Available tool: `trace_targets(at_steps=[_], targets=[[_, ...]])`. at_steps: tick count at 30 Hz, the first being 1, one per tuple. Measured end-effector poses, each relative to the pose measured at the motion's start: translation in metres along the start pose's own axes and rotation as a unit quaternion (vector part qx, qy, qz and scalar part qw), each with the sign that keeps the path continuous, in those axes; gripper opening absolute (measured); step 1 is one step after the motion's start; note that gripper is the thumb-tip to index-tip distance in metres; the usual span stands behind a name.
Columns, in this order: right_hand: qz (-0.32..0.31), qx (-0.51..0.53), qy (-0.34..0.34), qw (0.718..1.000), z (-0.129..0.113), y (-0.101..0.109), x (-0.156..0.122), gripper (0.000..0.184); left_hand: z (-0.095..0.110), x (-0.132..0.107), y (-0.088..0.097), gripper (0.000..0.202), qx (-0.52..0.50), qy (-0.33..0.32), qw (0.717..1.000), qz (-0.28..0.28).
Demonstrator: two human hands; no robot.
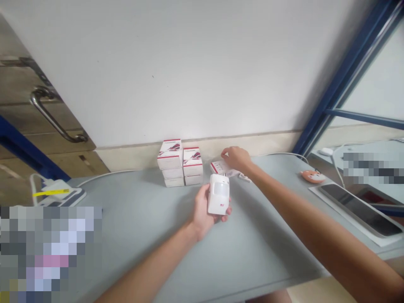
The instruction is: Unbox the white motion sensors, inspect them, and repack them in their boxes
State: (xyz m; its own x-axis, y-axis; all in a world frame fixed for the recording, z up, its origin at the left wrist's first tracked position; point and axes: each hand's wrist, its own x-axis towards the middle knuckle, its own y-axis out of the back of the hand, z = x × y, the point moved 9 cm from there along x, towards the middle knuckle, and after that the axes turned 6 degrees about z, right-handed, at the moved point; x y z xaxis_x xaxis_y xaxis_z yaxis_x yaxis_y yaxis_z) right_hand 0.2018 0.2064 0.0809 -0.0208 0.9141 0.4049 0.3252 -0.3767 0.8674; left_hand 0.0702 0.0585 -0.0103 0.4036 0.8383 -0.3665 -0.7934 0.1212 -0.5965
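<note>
My left hand [203, 210] is closed around a white plastic sensor device [218, 194] and holds it upright above the grey table [151, 227]. My right hand [236, 159] reaches further back and rests on an open white and red box [217, 167] lying near the wall, its fingers curled on the box. To the left of that box stand two stacks of matching white and red boxes [179, 163] against the wall.
A white tablet [360, 210] and a small orange toy [312, 176] lie at the right. A white cable runs along the table's back edge. A white charger with a yellow tag [55, 192] sits at the left. A blue metal frame [344, 75] rises at the right.
</note>
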Motion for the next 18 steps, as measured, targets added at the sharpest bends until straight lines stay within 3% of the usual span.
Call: trace_targets(at_steps=[4,9,13,18], targets=[[0.029,-0.002,0.009,1.000,0.003,0.020,-0.007,0.031,0.000,-0.001,-0.002,0.043,-0.013,-0.007,1.000,-0.003],[0.139,0.052,0.035,0.988,0.026,0.056,-0.051,0.030,0.019,-0.014,-0.004,0.043,-0.021,-0.129,0.991,0.029],[0.151,0.083,0.040,0.984,0.043,0.057,-0.071,0.025,0.025,-0.019,-0.005,0.045,-0.020,-0.154,0.987,0.044],[0.130,0.096,0.020,0.987,0.040,0.056,-0.072,0.022,0.027,-0.017,-0.008,0.043,0.026,-0.165,0.985,0.034]])
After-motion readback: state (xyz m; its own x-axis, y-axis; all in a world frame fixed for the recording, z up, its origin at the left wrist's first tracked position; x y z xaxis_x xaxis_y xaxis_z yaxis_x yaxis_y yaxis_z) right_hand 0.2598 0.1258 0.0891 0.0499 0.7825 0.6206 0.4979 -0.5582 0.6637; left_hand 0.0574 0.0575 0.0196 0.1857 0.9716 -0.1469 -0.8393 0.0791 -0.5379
